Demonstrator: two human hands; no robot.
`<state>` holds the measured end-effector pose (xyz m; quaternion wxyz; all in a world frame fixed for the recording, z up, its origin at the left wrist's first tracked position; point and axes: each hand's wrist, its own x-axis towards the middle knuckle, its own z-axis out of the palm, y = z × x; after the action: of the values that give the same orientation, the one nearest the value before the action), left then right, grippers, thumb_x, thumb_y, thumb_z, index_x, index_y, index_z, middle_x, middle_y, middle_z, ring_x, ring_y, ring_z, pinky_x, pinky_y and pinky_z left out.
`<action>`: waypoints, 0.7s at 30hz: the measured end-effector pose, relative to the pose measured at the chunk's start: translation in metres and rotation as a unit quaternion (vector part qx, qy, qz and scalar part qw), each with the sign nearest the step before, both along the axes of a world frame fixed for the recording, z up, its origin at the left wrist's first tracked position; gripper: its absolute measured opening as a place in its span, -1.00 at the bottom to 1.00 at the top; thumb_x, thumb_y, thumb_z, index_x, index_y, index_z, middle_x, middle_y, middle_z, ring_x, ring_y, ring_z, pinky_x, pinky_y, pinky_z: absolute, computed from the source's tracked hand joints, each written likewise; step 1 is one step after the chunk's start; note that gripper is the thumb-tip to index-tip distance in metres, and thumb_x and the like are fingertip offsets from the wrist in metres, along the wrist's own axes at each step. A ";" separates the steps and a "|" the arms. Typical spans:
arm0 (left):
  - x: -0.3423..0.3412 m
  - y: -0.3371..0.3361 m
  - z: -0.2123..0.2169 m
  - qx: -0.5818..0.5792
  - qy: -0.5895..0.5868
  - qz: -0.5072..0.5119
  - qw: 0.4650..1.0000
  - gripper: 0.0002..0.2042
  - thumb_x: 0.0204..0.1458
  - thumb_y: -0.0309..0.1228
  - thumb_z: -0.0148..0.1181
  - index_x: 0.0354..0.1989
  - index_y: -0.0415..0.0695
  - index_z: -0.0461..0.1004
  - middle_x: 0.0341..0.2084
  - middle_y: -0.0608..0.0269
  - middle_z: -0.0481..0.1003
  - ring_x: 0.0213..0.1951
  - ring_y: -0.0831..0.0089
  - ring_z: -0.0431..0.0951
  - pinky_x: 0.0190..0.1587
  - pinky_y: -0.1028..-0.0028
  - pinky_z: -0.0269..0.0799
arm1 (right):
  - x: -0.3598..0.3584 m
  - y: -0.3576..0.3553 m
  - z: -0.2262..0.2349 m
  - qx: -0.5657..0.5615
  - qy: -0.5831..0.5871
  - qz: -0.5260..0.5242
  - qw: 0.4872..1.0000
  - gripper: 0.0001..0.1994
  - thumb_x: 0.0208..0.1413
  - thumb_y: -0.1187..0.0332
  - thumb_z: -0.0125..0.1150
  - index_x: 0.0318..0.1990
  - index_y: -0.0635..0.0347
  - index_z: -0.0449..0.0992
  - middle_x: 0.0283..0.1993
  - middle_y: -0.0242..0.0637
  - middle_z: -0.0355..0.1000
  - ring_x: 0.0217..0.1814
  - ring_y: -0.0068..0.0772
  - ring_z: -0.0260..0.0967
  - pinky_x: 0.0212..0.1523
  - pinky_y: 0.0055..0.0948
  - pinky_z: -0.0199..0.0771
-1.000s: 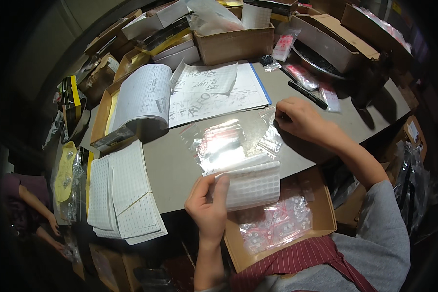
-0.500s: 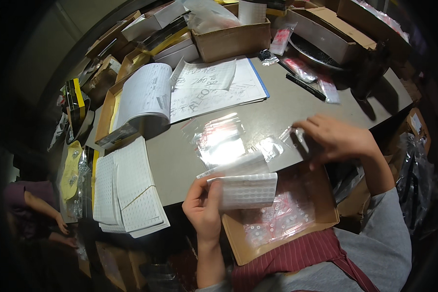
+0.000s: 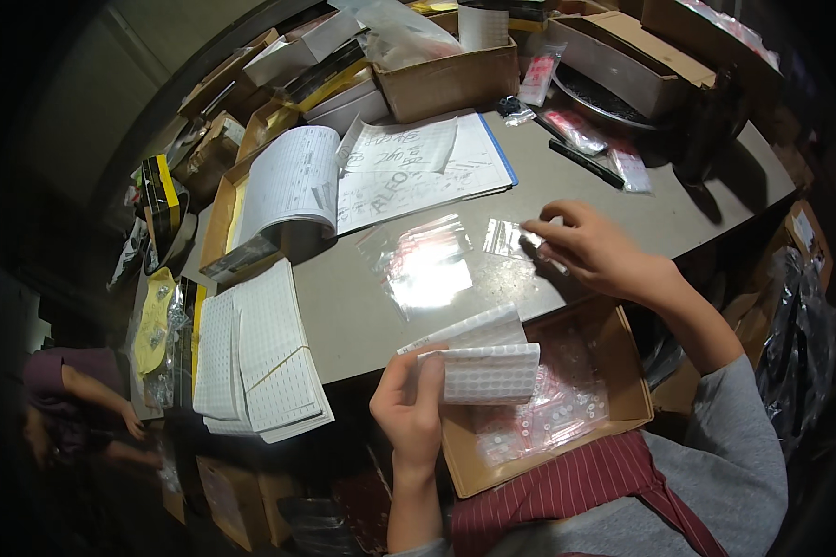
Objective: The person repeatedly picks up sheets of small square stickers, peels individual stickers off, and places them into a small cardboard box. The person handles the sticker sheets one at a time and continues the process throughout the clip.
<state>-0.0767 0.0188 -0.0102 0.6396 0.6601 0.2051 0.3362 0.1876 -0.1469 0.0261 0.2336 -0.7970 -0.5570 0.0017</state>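
Observation:
My left hand (image 3: 409, 408) is closed on a folded white sheet of round stickers (image 3: 490, 373), thumb on top. The sheet hangs over a cardboard box (image 3: 455, 464) at the table's front edge. Inside that box lie several clear bags with red print and small round white labels (image 3: 539, 418). Over the table, my right hand (image 3: 581, 246) has its fingers pinched at the right side of a small clear plastic bag (image 3: 503, 238); the fingertips are partly hidden. Left of it, a shiny pile of clear zip bags (image 3: 424, 260) lies on the tabletop.
An open binder with papers (image 3: 418, 176) lies at the back, beside a box (image 3: 223, 232). A rubber-banded stack of label sheets (image 3: 274, 353) is on the left. A black marker (image 3: 585, 163) lies back right. Boxes (image 3: 450, 84) line the far edge. Another person's arm (image 3: 102, 395) shows far left.
My right hand has moved left and inward, onto the small clear bag, which now lies farther back on the table. My left hand still holds the sticker sheet. The view has shifted slightly.

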 end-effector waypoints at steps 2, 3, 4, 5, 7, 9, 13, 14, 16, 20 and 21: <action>-0.004 0.000 -0.001 0.006 0.006 0.002 1.000 -0.83 0.23 -0.54 0.21 -0.09 -0.35 0.62 -0.24 0.27 0.63 -0.18 0.56 0.55 -0.06 0.54 0.43 | -0.002 -0.012 0.002 -0.005 0.001 -0.004 1.000 -0.64 0.24 0.44 0.21 0.19 0.22 0.48 0.00 0.00 0.44 0.07 0.06 0.42 0.05 -0.13 0.44; -0.004 0.000 -0.002 0.011 0.010 0.003 1.000 -0.82 0.23 -0.53 0.21 -0.09 -0.36 0.61 -0.25 0.27 0.63 -0.19 0.57 0.54 -0.06 0.56 0.41 | -0.005 -0.020 0.006 -0.025 0.000 0.005 1.000 -0.63 0.22 0.47 0.20 0.18 0.24 0.48 -0.04 0.00 0.44 0.06 0.06 0.43 0.02 -0.11 0.45; -0.005 -0.001 -0.002 0.016 0.013 0.004 1.000 -0.82 0.23 -0.52 0.22 -0.08 -0.36 0.61 -0.25 0.26 0.62 -0.20 0.57 0.54 -0.06 0.57 0.40 | -0.009 -0.026 0.012 -0.045 -0.001 0.015 0.999 -0.62 0.19 0.50 0.18 0.18 0.26 0.47 -0.09 0.01 0.45 0.05 0.06 0.43 0.00 -0.10 0.46; -0.005 -0.001 -0.002 0.027 0.018 -0.003 0.999 -0.83 0.22 -0.54 0.21 -0.10 -0.35 0.62 -0.26 0.23 0.63 -0.20 0.54 0.56 -0.07 0.55 0.42 | -0.016 -0.031 0.020 -0.061 0.012 0.036 0.997 -0.63 0.17 0.53 0.18 0.15 0.31 0.48 -0.10 0.02 0.47 0.00 0.05 0.46 -0.06 -0.06 0.47; -0.004 -0.001 0.001 0.049 0.030 -0.015 0.998 -0.85 0.21 -0.59 0.19 -0.13 -0.31 0.64 -0.28 0.18 0.64 -0.20 0.47 0.59 -0.09 0.50 0.47 | -0.021 -0.041 0.026 -0.033 0.087 0.070 0.993 -0.63 0.15 0.53 0.19 0.14 0.29 0.49 -0.10 0.01 0.49 -0.04 0.06 0.48 -0.07 -0.07 0.48; 0.002 -0.007 0.012 0.105 0.047 -0.046 0.992 -0.85 0.20 -0.61 0.17 -0.15 -0.29 0.65 -0.29 0.13 0.63 -0.23 0.43 0.61 -0.13 0.50 0.48 | -0.028 -0.045 0.028 0.035 0.101 0.097 0.990 -0.62 0.11 0.51 0.23 0.12 0.27 0.50 -0.12 -0.03 0.52 -0.14 0.07 0.50 -0.08 -0.07 0.50; 0.013 -0.017 0.021 0.240 0.028 -0.093 0.966 -0.86 0.13 -0.65 0.20 -0.18 -0.26 0.63 -0.35 0.03 0.59 -0.31 0.21 0.62 -0.22 0.39 0.50 | -0.044 -0.014 0.031 0.073 0.179 0.211 0.958 -0.62 0.08 0.48 0.27 0.09 0.23 0.47 -0.06 -0.04 0.47 -0.01 0.06 0.46 0.04 -0.11 0.48; 0.016 -0.020 0.024 0.273 0.020 -0.106 0.956 -0.86 0.11 -0.66 0.21 -0.19 -0.26 0.62 -0.36 0.01 0.59 -0.31 0.16 0.61 -0.23 0.37 0.50 | -0.051 -0.007 0.035 0.045 0.177 0.224 0.957 -0.63 0.07 0.48 0.28 0.07 0.23 0.46 -0.02 -0.03 0.44 0.04 0.06 0.43 0.08 -0.12 0.46; 0.021 -0.023 0.022 0.299 -0.004 -0.119 0.947 -0.86 0.09 -0.66 0.23 -0.19 -0.27 0.59 -0.33 -0.02 0.57 -0.30 0.08 0.59 -0.23 0.31 0.50 | -0.057 0.004 0.036 0.016 0.175 0.240 0.955 -0.62 0.00 0.52 0.28 0.02 0.24 0.42 0.00 -0.01 0.39 0.10 0.09 0.38 0.11 -0.11 0.44; 0.019 -0.019 0.022 0.274 0.031 -0.154 0.949 -0.90 0.12 -0.63 0.22 -0.20 -0.30 0.55 -0.29 -0.03 0.56 -0.27 0.09 0.59 -0.22 0.31 0.49 | -0.059 0.014 0.026 0.020 0.133 0.264 0.955 -0.61 -0.10 0.53 0.31 -0.06 0.25 0.39 -0.11 -0.05 0.38 0.00 0.08 0.40 0.01 -0.11 0.47; 0.019 -0.018 0.022 0.260 0.030 -0.159 0.952 -0.91 0.13 -0.62 0.22 -0.20 -0.30 0.55 -0.29 -0.03 0.56 -0.28 0.10 0.59 -0.23 0.33 0.49 | -0.060 0.014 0.024 0.022 0.121 0.256 0.959 -0.62 -0.10 0.52 0.31 -0.07 0.25 0.39 -0.13 -0.06 0.38 -0.03 0.06 0.40 -0.02 -0.12 0.48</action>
<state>-0.0573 0.0011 0.0114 0.4848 0.8374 0.0224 0.2514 0.1271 -0.1330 0.0499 0.3083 -0.6163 -0.7098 0.1463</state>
